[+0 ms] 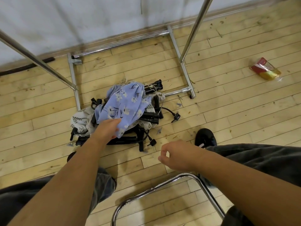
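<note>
On the wooden floor (pixel 48 128), inside the base of a chrome clothes rack (pixel 74 82): a blue floral cloth (pixel 125 103), crumpled and draped over a heap of black clip hangers (pixel 149 117). Under both, toward the left, a white leaf-print cloth (pixel 79 119).

Left hand (pixel 106 128) down at the near edge of the blue floral cloth, touching it, fingers curled round the hem and partly tucked beneath the fabric. Fingertips hidden by the cloth. Rest of the cloth spread away from that hand, up and to the right, toward the wall (pixel 81 22).

Right hand (pixel 176 154) apart from the heap, off to its near right, hovering above bare boards. Fingers loosely curled, thumb close to the forefinger, nothing seen between them. Clear of both the cloth and the hangers. Nearest piece of the heap: a loose black clip (pixel 152 142), just to the left of the knuckles.

Beyond the right wrist, a black shoe (pixel 206 137) flat on the floor. Dark trouser legs (pixel 260 157) on either side of the view. In the near foreground, a curved chrome tube (pixel 162 183). Far right on the boards, well apart from everything else, a red and gold packet (pixel 265 70). Along the foot of the wall at left, a black strip (pixel 24 66). Small bits of litter scattered over the boards.
</note>
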Demonstrator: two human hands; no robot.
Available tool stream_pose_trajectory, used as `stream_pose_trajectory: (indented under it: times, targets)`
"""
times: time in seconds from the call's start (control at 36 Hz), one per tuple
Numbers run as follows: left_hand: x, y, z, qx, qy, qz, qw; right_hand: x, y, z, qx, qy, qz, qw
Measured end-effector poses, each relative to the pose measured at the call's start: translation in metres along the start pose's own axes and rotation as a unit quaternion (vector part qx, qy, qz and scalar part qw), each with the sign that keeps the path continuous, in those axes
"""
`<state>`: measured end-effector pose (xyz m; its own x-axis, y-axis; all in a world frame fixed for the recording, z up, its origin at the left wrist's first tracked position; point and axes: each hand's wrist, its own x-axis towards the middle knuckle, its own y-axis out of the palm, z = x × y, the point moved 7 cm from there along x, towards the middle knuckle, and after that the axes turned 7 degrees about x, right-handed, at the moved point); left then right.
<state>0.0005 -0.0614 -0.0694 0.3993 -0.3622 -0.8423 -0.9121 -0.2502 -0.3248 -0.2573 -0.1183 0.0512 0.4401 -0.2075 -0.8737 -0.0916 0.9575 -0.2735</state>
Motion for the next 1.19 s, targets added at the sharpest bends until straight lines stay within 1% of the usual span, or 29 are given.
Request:
stream_pose_trajectory:
  times: [0.08, 0.19, 0.47, 0.64, 0.72, 0.78, 0.89, 1.06, 1.14, 1.19]
  targets:
    - [-0.010, -0.011, -0.012, 0.006, 0.051, -0.061, 0.997, -0.001, -0.002, 0.001, -0.017, 0.001, -0.004, 1.000]
    - [-0.040, -0.024, -0.042, -0.010, 0.127, -0.139, 0.982, -0.002, -0.005, 0.005, -0.036, -0.008, -0.019, 0.999]
    - [-0.128, -0.029, -0.127, 0.018, 0.213, -0.125, 0.969, -0.014, -0.030, 0.020, 0.001, -0.017, -0.087, 0.996]
    - [-0.173, -0.028, -0.148, 0.039, 0.219, -0.057, 0.973, -0.019, -0.042, 0.026, 0.042, -0.031, -0.133, 0.990]
    - [-0.194, -0.020, -0.156, 0.012, 0.219, -0.012, 0.976, -0.024, -0.046, 0.030, 0.089, -0.054, -0.157, 0.982]
    - [-0.204, -0.011, -0.160, -0.002, 0.211, 0.017, 0.977, -0.031, -0.050, 0.034, 0.125, -0.087, -0.179, 0.972]
    - [-0.211, 0.009, -0.162, -0.025, 0.179, 0.069, 0.981, -0.043, -0.058, 0.040, 0.212, -0.146, -0.229, 0.939]
    - [-0.213, 0.046, -0.181, -0.040, 0.159, 0.163, 0.973, -0.057, -0.071, 0.026, 0.249, -0.152, -0.287, 0.912]
    - [-0.213, 0.058, -0.186, -0.036, 0.161, 0.205, 0.965, -0.060, -0.084, 0.011, 0.246, -0.119, -0.318, 0.908]
    - [-0.212, 0.060, -0.186, -0.044, 0.162, 0.213, 0.963, -0.063, -0.095, 0.006, 0.256, -0.114, -0.330, 0.901]
